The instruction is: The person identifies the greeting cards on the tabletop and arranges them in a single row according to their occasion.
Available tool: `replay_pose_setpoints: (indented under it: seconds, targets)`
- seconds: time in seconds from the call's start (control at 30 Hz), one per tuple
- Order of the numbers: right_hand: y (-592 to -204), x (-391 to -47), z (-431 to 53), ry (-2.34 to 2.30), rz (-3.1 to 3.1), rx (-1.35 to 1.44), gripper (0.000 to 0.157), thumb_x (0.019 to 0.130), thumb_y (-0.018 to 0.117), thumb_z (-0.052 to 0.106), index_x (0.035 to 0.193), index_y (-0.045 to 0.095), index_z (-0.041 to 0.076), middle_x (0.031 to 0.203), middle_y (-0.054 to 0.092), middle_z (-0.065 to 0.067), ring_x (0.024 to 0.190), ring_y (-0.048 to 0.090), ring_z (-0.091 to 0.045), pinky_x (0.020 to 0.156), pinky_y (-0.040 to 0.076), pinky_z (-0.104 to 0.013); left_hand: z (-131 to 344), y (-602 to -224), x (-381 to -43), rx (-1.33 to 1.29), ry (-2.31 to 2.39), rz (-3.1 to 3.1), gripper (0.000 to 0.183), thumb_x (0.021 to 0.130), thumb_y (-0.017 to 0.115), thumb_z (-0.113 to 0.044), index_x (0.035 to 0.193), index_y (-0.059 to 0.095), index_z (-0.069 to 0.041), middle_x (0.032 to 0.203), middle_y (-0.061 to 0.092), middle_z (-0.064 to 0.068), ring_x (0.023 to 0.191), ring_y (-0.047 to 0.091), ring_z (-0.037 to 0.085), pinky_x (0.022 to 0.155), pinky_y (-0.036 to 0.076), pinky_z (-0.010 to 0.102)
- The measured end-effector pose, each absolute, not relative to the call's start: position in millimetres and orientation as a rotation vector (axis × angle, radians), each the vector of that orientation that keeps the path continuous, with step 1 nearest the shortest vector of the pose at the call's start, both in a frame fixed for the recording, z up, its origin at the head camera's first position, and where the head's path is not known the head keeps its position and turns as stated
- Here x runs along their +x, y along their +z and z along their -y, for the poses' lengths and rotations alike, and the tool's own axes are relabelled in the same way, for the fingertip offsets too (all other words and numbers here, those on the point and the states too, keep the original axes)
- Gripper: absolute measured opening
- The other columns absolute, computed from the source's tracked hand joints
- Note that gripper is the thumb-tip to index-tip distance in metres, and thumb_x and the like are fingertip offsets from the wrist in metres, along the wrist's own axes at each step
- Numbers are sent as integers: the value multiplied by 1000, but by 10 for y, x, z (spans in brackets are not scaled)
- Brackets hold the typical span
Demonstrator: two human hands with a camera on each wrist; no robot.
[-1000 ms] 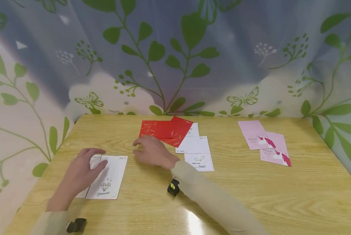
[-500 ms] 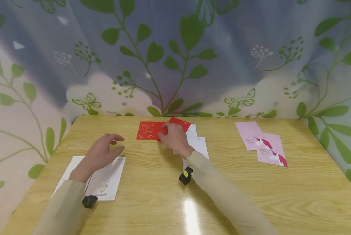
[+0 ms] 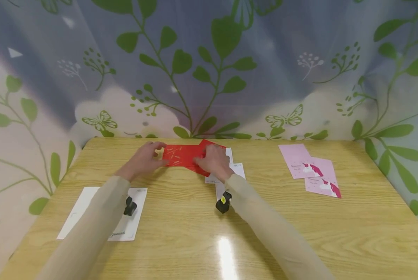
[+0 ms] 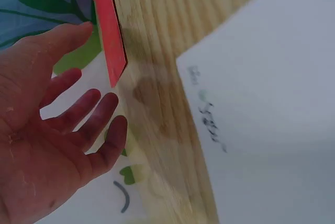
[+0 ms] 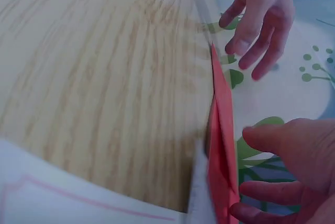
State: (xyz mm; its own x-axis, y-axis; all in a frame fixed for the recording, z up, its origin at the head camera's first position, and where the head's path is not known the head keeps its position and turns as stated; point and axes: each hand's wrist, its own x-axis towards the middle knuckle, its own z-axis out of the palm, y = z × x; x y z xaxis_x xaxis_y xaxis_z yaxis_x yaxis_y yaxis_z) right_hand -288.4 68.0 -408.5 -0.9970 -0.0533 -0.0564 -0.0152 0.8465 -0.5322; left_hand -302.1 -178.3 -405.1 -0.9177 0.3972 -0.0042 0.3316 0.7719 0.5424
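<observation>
Gleams off the smooth wood-grain table (image 3: 181,233) — looks like paper in red cards (image 3: 186,154), matt cloth in sleeves (image 3: 270,225).

The red cards (image 3: 184,155) bear gold marks, the white cards (image 3: 79,214) dark print, the pink cards (image 3: 296,163) magenta-maned unicorns, the table (image 3: 181,233) tan grain, the curtain (image 3: 195,97) green leaves.
</observation>
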Motion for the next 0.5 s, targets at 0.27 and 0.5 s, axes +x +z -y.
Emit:
replay_pose_setpoints:
  seconds: [0.27,0.5]
  targets:
    - [-4165,-2910,-655,-746,-2970,-31,44,87,79,45,70,58,11,105,60,-10,115,52,-36,91,50,-59,1709,-4013,-3157,540,609,-2758,95,86,79,-34,159,28,-1,154,30,33,139,37,53,115,35,66]
    - [-4137,-2918,-711,-727,-2952,-66,32,88,79,40,84,68,10,117,61,-11,123,51,-36,98,46,-61,1668,-4028,-3204,518,579,-2748,85,90,75,-37,154,36,3,148,35,32,135,40,45,115,38,60]
